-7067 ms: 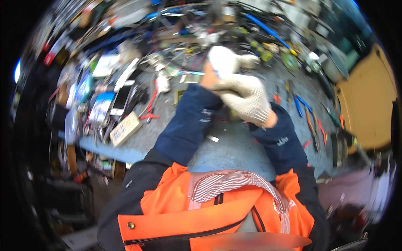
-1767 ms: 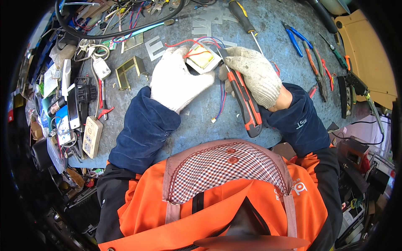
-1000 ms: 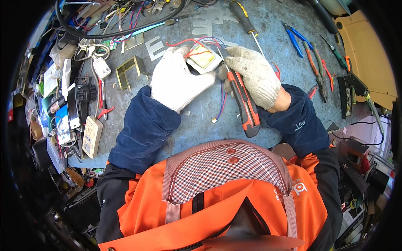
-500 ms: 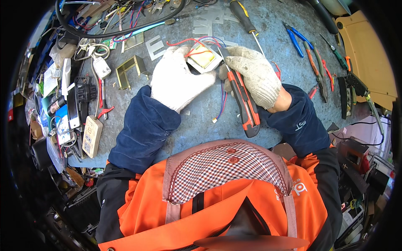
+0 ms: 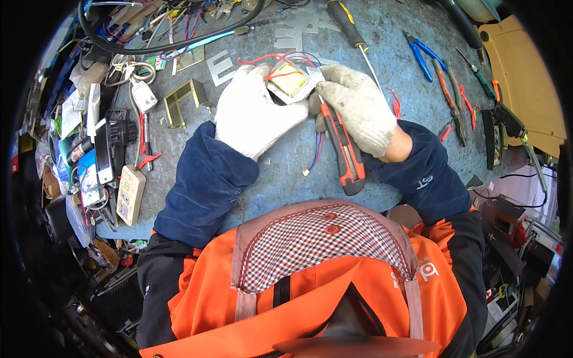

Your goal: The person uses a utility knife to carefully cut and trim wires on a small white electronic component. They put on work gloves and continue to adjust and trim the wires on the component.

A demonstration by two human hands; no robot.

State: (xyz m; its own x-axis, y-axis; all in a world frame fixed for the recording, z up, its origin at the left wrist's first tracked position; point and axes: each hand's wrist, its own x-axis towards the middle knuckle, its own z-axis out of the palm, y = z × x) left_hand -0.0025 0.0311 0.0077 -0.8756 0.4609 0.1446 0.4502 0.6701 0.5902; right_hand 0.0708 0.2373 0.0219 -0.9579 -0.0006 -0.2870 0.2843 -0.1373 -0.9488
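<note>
My left hand [image 5: 253, 113], in a white knit glove, is closed around a small transformer coil [image 5: 289, 82] wrapped in yellow tape on a pale bobbin. Red and blue wires curl over it, and a wire end with a small plug [image 5: 310, 164] hangs below. In my right hand [image 5: 361, 110], gloved and grimier, is a red and black utility knife [image 5: 343, 149]. Its handle slants down toward me, while its front end is at the coil's right side, where my fingers partly hide it. Flat E-shaped metal plates [image 5: 219, 70] lie beyond my left hand.
On the blue worktop, a brass-coloured bracket [image 5: 186, 102] sits left. A screwdriver [image 5: 346, 22] lies beyond my right hand; blue-handled cutters [image 5: 419, 56] and pliers [image 5: 458, 116] are farther right. A power strip [image 5: 129, 196] and cluttered cables line the left edge.
My right hand has turned slightly, and the knife's lower end has swung a little to the left. My left hand and the coil stay nearly in place.
</note>
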